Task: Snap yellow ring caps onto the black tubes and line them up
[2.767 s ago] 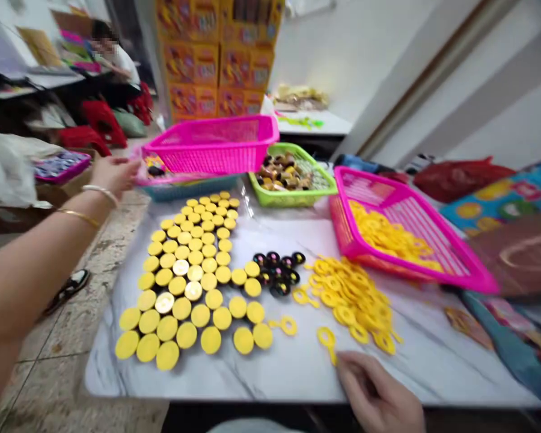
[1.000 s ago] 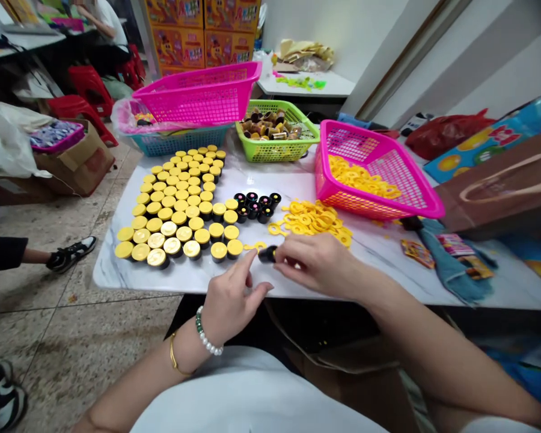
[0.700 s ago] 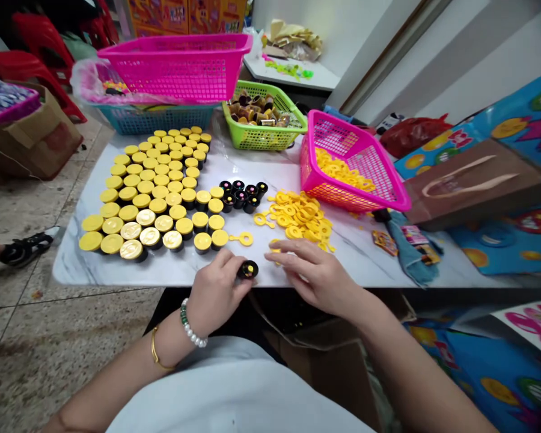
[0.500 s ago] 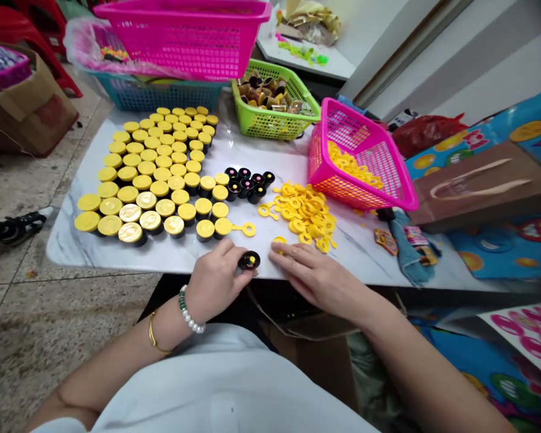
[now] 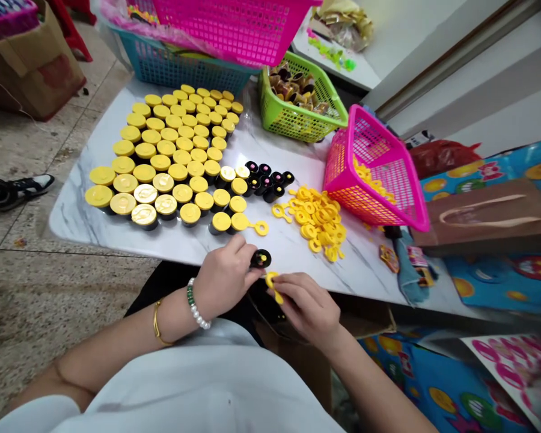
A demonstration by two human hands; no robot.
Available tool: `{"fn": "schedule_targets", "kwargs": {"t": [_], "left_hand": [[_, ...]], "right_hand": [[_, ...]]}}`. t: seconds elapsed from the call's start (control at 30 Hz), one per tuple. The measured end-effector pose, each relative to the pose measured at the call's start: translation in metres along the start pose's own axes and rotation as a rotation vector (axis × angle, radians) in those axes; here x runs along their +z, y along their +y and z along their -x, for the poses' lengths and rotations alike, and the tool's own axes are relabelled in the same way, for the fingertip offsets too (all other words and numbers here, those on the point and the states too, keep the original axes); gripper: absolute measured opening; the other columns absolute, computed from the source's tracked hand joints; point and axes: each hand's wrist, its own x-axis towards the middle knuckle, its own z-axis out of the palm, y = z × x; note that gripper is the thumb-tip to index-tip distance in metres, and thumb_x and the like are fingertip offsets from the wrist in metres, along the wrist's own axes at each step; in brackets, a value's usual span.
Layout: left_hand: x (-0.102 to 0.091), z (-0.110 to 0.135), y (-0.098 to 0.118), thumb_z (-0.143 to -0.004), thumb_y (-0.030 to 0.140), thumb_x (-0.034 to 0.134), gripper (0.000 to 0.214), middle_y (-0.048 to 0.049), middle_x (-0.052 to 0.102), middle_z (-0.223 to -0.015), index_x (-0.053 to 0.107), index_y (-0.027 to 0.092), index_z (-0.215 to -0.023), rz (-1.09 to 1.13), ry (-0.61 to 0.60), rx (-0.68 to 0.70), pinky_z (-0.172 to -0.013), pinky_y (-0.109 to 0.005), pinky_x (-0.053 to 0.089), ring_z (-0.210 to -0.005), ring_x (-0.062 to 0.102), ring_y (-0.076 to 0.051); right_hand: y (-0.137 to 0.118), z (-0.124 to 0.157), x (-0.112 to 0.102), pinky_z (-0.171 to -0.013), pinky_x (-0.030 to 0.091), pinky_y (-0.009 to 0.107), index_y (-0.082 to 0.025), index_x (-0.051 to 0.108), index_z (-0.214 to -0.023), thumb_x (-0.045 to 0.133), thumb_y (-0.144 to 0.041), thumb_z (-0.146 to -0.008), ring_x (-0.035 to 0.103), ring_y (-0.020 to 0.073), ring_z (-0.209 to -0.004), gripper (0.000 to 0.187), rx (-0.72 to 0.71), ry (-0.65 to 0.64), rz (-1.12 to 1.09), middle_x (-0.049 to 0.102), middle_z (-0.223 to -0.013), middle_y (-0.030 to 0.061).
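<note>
Pot: standing open at table edge, being pinched round its side by left hand; seeming light, stiff, slippery.
Ring: being held narrowly by right hand, just beside pot.
Around: capped pots standing behind, loose rings lying near.

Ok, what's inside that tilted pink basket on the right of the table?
A heap of yellow plastic rings lies against the lower side of the pink basket. Its near mesh wall partly covers the heap, so its depth cannot be seen.

Small assembly workshop — sorting baskets | capped pots | stacked cartons
</note>
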Motion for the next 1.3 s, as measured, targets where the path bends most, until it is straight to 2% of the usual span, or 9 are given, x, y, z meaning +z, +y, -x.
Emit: {"fn": "schedule_targets", "kwargs": {"t": [0.13, 0.23, 0.33, 0.63, 0.93, 1.03, 1.17, 1.23, 1.3], "left_hand": [[-0.002, -0.001, 0.001, -0.086, 0.027, 0.067, 0.019, -0.0059, 0.059, -0.095, 0.065, 0.015, -0.102, -0.019, -0.044, -0.007, -0.069, -0.029, 0.052, -0.081, 0.062, -0.019], [-0.004, -0.003, 0.001, -0.087, 0.026, 0.065, 0.017, -0.0057, 0.060, -0.095, 0.065, 0.015, -0.100, -0.034, -0.081, -0.019, -0.068, -0.029, 0.051, -0.081, 0.063, -0.019], [-0.006, -0.004, 0.001, -0.088, 0.026, 0.065, 0.014, -0.0042, 0.060, -0.093, 0.065, 0.016, -0.097, -0.030, -0.111, -0.014, -0.065, -0.028, 0.050, -0.079, 0.062, -0.018], [-0.004, -0.004, -0.001, -0.088, 0.032, 0.065, 0.017, -0.0031, 0.061, -0.089, 0.065, 0.016, -0.092, 0.005, -0.100, 0.001, -0.061, -0.028, 0.047, -0.073, 0.061, -0.017], [-0.012, -0.011, -0.002, -0.085, 0.025, 0.066, 0.012, -0.0052, 0.064, -0.083, 0.067, 0.014, -0.088, 0.047, -0.147, -0.023, -0.065, -0.028, 0.046, -0.074, 0.062, -0.018], [-0.023, -0.016, -0.002, -0.085, 0.029, 0.067, 0.017, -0.0017, 0.065, -0.071, 0.068, 0.013, -0.092, 0.206, -0.191, -0.017, -0.059, -0.025, 0.042, -0.065, 0.059, -0.016], [-0.033, -0.021, 0.000, -0.095, 0.026, 0.051, 0.025, 0.0027, 0.061, -0.057, 0.071, 0.016, -0.083, 0.382, -0.239, -0.028, -0.054, -0.022, 0.036, -0.052, 0.052, -0.010], [-0.031, -0.020, 0.001, -0.097, 0.022, 0.045, 0.034, 0.0022, 0.062, -0.057, 0.071, 0.016, -0.076, 0.365, -0.209, -0.031, -0.057, -0.022, 0.037, -0.052, 0.052, -0.010], [-0.023, -0.015, 0.002, -0.098, 0.021, 0.042, 0.034, 0.0006, 0.066, -0.065, 0.071, 0.017, -0.080, 0.337, -0.159, -0.021, -0.061, -0.023, 0.041, -0.058, 0.057, -0.011]], "right_hand": [[-0.017, -0.032, -0.006, -0.063, 0.053, 0.027, -0.021, 0.067, -0.079, 0.072, -0.020, -0.082, 0.062, 0.0150, -0.073, 0.006, 0.412, 0.062, -0.303, 0.063, -0.080, 0.0031], [-0.012, -0.054, 0.000, -0.047, 0.044, 0.023, -0.020, 0.064, -0.073, 0.074, -0.032, -0.080, 0.053, 0.0100, -0.055, 0.018, 0.681, 0.094, -0.524, 0.059, -0.071, -0.0008], [-0.004, -0.065, 0.010, -0.042, 0.042, 0.021, -0.019, 0.059, -0.073, 0.077, -0.037, -0.077, 0.049, 0.0079, -0.048, 0.026, 0.815, 0.131, -0.690, 0.059, -0.065, -0.0032], [-0.006, -0.062, 0.020, -0.039, 0.047, 0.022, -0.022, 0.053, -0.077, 0.076, -0.045, -0.076, 0.052, 0.0098, -0.045, 0.032, 0.967, 0.120, -0.734, 0.059, -0.061, -0.0042], [-0.009, -0.059, 0.026, -0.041, 0.044, 0.024, -0.025, 0.046, -0.080, 0.068, -0.050, -0.083, 0.049, 0.0105, -0.044, 0.034, 0.882, 0.106, -0.641, 0.054, -0.060, -0.0051], [-0.009, -0.061, 0.024, -0.039, 0.038, 0.023, -0.024, 0.045, -0.079, 0.067, -0.052, -0.083, 0.044, 0.0091, -0.043, 0.035, 0.879, 0.077, -0.643, 0.050, -0.058, -0.0063], [-0.006, -0.059, 0.025, -0.037, 0.034, 0.022, -0.024, 0.044, -0.078, 0.067, -0.053, -0.083, 0.041, 0.0084, -0.040, 0.037, 0.866, 0.093, -0.685, 0.047, -0.052, -0.0079], [-0.003, -0.058, 0.026, -0.038, 0.037, 0.022, -0.024, 0.046, -0.078, 0.068, -0.053, -0.082, 0.044, 0.0086, -0.040, 0.037, 0.860, 0.119, -0.702, 0.050, -0.055, -0.0072], [-0.001, -0.058, 0.027, -0.041, 0.044, 0.024, -0.023, 0.051, -0.080, 0.069, -0.054, -0.080, 0.049, 0.0093, -0.043, 0.036, 0.865, 0.115, -0.723, 0.056, -0.062, -0.0052]]}}
